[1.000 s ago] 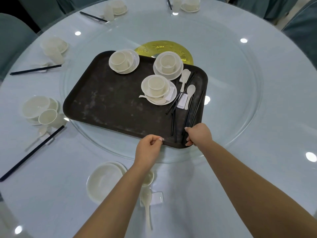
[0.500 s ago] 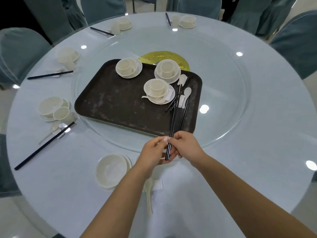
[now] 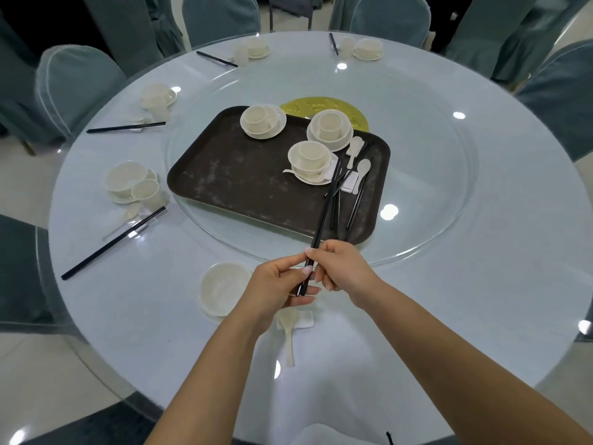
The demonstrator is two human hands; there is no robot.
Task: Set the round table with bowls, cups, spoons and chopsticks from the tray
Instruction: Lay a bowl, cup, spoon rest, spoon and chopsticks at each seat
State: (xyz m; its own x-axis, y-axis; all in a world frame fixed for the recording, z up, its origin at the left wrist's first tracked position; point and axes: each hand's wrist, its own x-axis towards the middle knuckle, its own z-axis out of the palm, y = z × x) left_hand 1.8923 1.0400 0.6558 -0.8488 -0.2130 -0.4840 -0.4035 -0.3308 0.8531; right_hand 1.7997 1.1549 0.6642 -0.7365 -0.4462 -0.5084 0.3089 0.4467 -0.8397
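Observation:
A dark brown tray lies on the glass turntable of the round table. On it stand three white bowl-and-cup sets, with white spoons and loose black chopsticks at its right end. My left hand and my right hand together pinch a pair of black chopsticks near its lower end, above the table's near edge. The pair slants up over the tray. Below my hands sit a white bowl, a white spoon and a small white rest.
Place settings with bowls, cups and black chopsticks ring the table at the left, far left and back. A gold disc lies behind the tray. Grey-green covered chairs surround the table.
My hands left the tray's near edge, lifted a pair of chopsticks from its right end and drew it towards me. The camera view pulled back from the table.

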